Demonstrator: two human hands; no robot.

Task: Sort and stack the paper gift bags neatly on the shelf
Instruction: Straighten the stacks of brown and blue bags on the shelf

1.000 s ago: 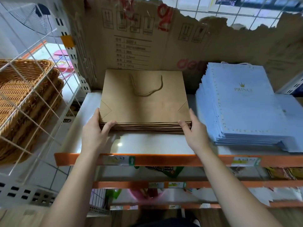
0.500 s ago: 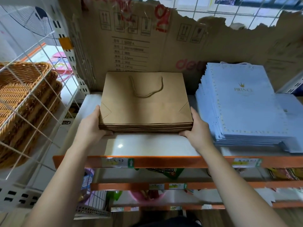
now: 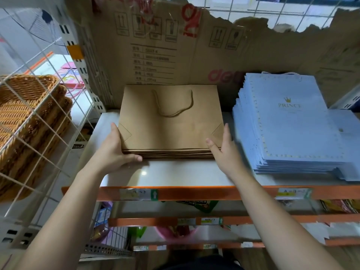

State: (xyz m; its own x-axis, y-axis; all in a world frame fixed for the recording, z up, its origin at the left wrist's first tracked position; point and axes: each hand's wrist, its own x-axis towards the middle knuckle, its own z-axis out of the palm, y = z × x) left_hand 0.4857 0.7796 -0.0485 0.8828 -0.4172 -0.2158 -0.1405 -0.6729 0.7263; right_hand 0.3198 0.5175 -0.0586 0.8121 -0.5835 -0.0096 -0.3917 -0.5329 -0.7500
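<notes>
Gripping flat kraft-paper stack (image 3: 169,131) corner, left hand (image 3: 111,151); right hand (image 3: 226,152) straight-fingered against its side.

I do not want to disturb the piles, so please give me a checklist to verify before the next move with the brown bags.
1. Front edges of the brown stack flush: ok.
2. Hold of the left hand on the front left corner: ok.
3. Firm contact of the right hand on the right side: cannot tell, it is blurred.
4. Gap between the brown stack and the blue stack: ok, they are apart.
5. Edges of the blue stack aligned: not ok, they are stepped.
6. Rope handle flat on the top brown bag: ok.
</notes>
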